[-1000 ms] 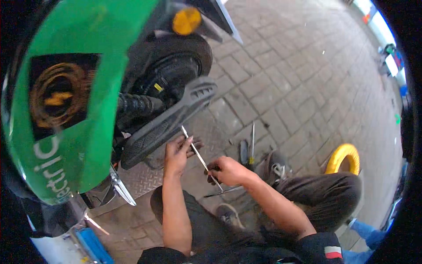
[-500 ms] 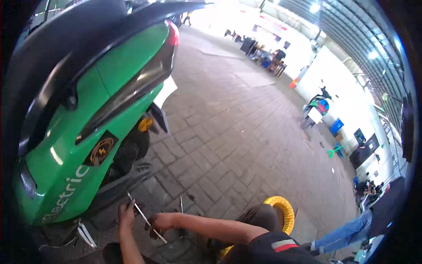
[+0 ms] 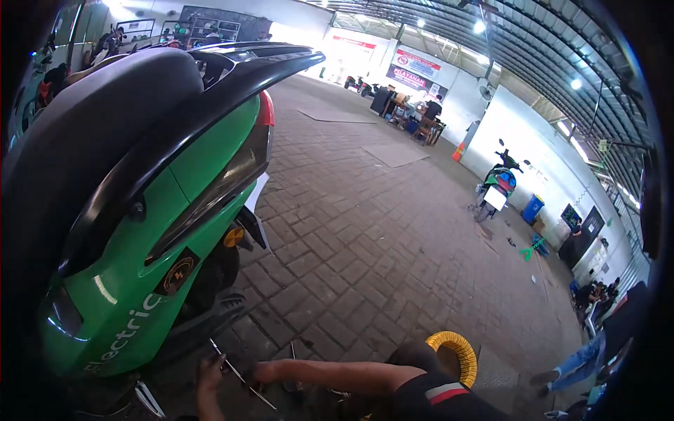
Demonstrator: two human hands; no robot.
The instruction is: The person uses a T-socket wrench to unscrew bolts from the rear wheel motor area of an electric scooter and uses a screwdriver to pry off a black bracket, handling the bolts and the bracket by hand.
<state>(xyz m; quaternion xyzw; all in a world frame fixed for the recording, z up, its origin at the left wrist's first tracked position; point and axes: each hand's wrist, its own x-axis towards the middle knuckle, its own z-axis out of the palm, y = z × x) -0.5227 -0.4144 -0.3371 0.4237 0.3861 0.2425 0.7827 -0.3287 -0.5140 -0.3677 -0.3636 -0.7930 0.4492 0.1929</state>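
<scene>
A thin, shiny metal rod (image 3: pixel 262 398) slants across the lower part of the view, beside the rear of a green and black motorbike (image 3: pixel 116 305). My left hand (image 3: pixel 210 373) is closed by the rod's upper part, its fingertips against it. My right hand (image 3: pixel 265 372) reaches in from the right and is closed around the rod's middle; its fingers are dark and partly blurred. A second thin metal rod (image 3: pixel 293 348) stands out just right of that hand. What the rod's ends touch is hard to make out.
A yellow ribbed ring (image 3: pixel 463 351) lies right of my arm on the paved floor (image 3: pixel 365 259). At the right edge stands a person in jeans (image 3: pixel 579 361). Farther off are a parked motorbike (image 3: pixel 497 184), a blue bin (image 3: pixel 533 208) and people at a table (image 3: pixel 428 126).
The view has tilted up, showing more of the roof and far wall. Both hands and the rod sit lower in the picture, still close together.
</scene>
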